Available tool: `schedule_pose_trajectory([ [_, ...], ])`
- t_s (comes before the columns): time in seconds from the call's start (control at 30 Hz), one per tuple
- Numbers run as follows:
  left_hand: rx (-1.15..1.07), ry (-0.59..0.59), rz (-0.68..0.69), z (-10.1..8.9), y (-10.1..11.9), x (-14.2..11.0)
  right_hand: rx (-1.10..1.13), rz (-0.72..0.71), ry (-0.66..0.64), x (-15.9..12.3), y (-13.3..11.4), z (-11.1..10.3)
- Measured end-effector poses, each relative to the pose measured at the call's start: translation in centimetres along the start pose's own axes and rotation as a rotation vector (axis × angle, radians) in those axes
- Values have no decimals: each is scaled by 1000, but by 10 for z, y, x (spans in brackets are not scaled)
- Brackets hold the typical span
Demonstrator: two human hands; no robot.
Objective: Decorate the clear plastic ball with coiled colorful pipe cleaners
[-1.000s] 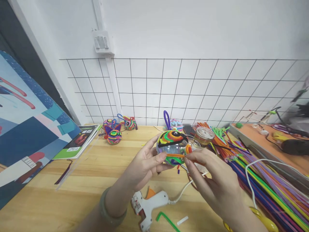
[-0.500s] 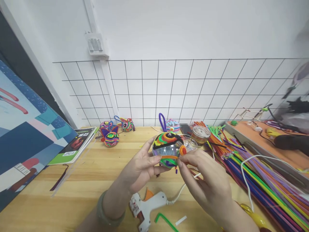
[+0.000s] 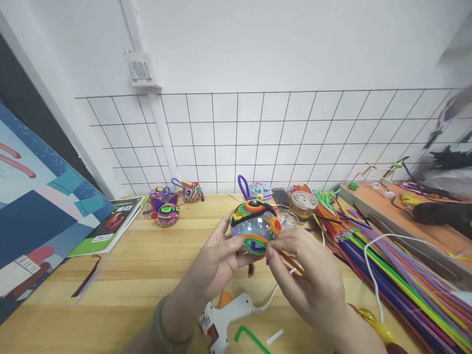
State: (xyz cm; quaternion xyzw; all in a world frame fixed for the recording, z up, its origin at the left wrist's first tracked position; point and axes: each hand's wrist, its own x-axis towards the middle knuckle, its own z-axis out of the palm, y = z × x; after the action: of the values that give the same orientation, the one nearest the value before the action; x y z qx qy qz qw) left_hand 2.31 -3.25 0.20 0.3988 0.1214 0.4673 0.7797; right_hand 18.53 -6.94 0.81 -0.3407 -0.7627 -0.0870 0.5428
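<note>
My left hand (image 3: 217,260) is closed around a clear plastic ball (image 3: 254,225) wrapped in coloured pipe cleaners, held above the wooden table (image 3: 147,265). My right hand (image 3: 306,285) pinches an orange pipe cleaner (image 3: 291,261) and presses its end against the ball's lower front, beside a purple and green curl. An orange spiral sits on the ball's right side.
A white glue gun (image 3: 224,322) lies just below my hands, its cord running right. A bent green pipe cleaner (image 3: 250,338) lies beside it. Bundles of pipe cleaners (image 3: 398,275) cover the right side. Finished colourful balls (image 3: 167,211) and a small jar (image 3: 303,205) stand behind. A booklet (image 3: 110,225) lies at left.
The ball and both hands have drifted slightly left. My right fingers have moved the orange pipe cleaner further left along the ball's lower front.
</note>
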Motion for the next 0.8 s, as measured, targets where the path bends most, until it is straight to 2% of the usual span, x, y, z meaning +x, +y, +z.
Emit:
schedule_pose_trajectory([
  [0.27, 61, 84, 73, -2, -4, 3, 125, 36, -32, 1, -1, -5],
  [0.43, 32, 70, 58, -3, -3, 2, 172, 66, -8, 0, 1, -8],
  [0.63, -107, 31, 8, -3, -1, 1, 49, -83, -37, 0, 2, -7],
  [0.8, -190, 7, -37, -5, 1, 1, 19, -133, -85, -6, 4, -7],
])
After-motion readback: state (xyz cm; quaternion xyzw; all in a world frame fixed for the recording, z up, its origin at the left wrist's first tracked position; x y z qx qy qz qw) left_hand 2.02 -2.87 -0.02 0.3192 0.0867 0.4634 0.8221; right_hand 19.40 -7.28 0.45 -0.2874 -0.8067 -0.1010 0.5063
